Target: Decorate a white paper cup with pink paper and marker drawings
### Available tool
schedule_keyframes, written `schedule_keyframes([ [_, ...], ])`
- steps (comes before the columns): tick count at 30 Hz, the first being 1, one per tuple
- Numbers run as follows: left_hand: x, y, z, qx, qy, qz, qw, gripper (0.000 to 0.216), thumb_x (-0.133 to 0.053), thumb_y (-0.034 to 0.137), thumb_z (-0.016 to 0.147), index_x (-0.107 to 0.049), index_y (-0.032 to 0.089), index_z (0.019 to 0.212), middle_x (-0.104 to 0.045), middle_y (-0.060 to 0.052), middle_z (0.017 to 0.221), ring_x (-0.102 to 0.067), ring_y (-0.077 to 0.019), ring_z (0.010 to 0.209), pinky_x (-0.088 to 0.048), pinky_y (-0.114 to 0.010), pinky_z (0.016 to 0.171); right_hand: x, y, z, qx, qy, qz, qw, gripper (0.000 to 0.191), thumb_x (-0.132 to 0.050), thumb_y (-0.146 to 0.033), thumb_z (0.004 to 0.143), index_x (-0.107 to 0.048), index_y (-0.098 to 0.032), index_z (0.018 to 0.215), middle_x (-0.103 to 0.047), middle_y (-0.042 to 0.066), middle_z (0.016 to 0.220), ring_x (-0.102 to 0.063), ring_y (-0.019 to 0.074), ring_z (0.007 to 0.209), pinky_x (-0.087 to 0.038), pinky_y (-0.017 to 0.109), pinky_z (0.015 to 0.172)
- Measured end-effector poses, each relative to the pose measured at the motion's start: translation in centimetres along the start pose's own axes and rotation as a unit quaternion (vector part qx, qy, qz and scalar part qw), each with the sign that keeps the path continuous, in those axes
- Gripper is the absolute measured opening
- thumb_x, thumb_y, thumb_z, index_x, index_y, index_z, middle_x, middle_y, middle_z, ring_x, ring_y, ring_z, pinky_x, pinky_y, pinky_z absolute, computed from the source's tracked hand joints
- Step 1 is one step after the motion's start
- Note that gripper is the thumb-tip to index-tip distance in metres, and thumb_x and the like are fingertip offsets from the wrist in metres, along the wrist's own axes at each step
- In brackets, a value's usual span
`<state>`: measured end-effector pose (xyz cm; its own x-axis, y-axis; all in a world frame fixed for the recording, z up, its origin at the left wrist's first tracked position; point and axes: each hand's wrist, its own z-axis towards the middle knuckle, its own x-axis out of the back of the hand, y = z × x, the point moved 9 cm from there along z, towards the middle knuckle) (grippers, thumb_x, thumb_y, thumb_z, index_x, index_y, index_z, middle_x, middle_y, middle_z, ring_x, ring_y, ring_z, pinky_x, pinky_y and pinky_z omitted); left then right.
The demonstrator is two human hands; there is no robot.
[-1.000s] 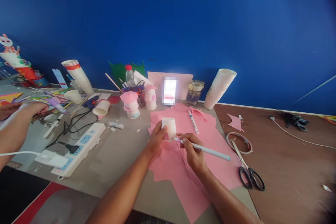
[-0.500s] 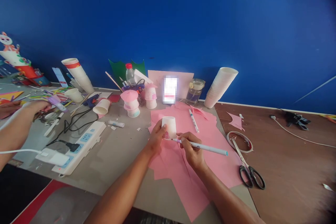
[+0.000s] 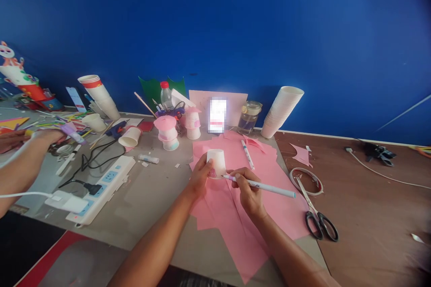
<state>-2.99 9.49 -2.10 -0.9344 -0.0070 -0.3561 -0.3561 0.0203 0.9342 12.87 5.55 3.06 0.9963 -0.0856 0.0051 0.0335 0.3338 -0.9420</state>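
Observation:
My left hand is closed round the left side of a white paper cup, which is upside down with a pink drawn patch near its lower rim. In my right hand is a white marker pen with a teal end; its tip is at the cup's lower right edge. Whether the tip touches the cup, I cannot tell. Beneath both hands lie sheets of pink paper. A second marker rests on the paper beyond the cup.
Scissors and a tape roll lie right. Stacked paper cups, a glass jar and a lit phone stand behind. Two pink-roofed cup towers and a power strip are left, near another person's arm.
The marker's tip has shifted slightly up and right along the cup's lower edge, together with my right hand. My left hand keeps the cup in nearly the same place.

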Motion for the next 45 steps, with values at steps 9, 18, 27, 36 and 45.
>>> schedule_keyframes([
  [9, -0.57, -0.11, 0.07, 0.008, -0.023, -0.024, 0.999, 0.038, -0.067, 0.052, 0.078, -0.066, 0.021, 0.099, -0.058, -0.001, 0.078, -0.054, -0.0125, 0.067, -0.043, -0.024, 0.063, -0.38, 0.15, 0.02, -0.007, -0.016, -0.008, 1.0, 0.02, -0.05, -0.027, 0.081, -0.061, -0.021, 0.065, -0.05, -0.003, 0.047, -0.062, 0.0199, 0.062, -0.05, 0.03, 0.06],
  [18, -0.15, -0.15, 0.13, -0.002, -0.011, -0.005, 1.0, 0.038, -0.066, 0.051, 0.079, -0.067, 0.021, 0.102, -0.057, -0.001, 0.079, -0.049, -0.0129, 0.071, -0.04, -0.023, 0.063, -0.51, 0.1, -0.04, 0.012, -0.011, -0.02, 1.0, 0.021, -0.051, -0.028, 0.082, -0.061, -0.02, 0.066, -0.057, -0.001, 0.055, -0.058, 0.0165, 0.055, -0.048, 0.028, 0.055],
  [27, -0.55, 0.02, 0.2, -0.004, -0.026, -0.028, 0.999, 0.032, -0.065, 0.052, 0.08, -0.063, 0.02, 0.086, -0.052, 0.001, 0.076, -0.045, -0.012, 0.069, -0.039, -0.023, 0.063, 0.16, 0.21, 0.08, -0.012, 0.011, 0.021, 1.0, 0.022, -0.049, -0.028, 0.082, -0.061, -0.02, 0.065, -0.058, -0.001, 0.056, -0.054, 0.0145, 0.053, -0.047, 0.027, 0.054],
  [36, -0.46, -0.06, 0.15, 0.002, -0.028, -0.021, 0.999, 0.034, -0.065, 0.052, 0.08, -0.065, 0.02, 0.093, -0.052, 0.001, 0.074, -0.046, -0.0114, 0.067, -0.039, -0.022, 0.062, -0.4, 0.49, 0.1, -0.027, -0.016, 0.014, 0.999, 0.019, -0.051, -0.027, 0.08, -0.061, -0.021, 0.064, -0.049, -0.003, 0.048, -0.063, 0.0204, 0.066, -0.05, 0.031, 0.064],
  [45, -0.67, -0.35, 0.39, 0.003, -0.043, -0.06, 0.997, 0.032, -0.067, 0.049, 0.08, -0.065, 0.02, 0.093, -0.055, 0.001, 0.077, -0.049, -0.0116, 0.071, -0.04, -0.022, 0.063, 0.31, 0.92, 0.08, -0.045, 0.028, 0.057, 0.997, 0.023, -0.051, -0.031, 0.082, -0.06, -0.021, 0.065, -0.054, -0.002, 0.053, -0.053, 0.0149, 0.054, -0.046, 0.028, 0.057],
])
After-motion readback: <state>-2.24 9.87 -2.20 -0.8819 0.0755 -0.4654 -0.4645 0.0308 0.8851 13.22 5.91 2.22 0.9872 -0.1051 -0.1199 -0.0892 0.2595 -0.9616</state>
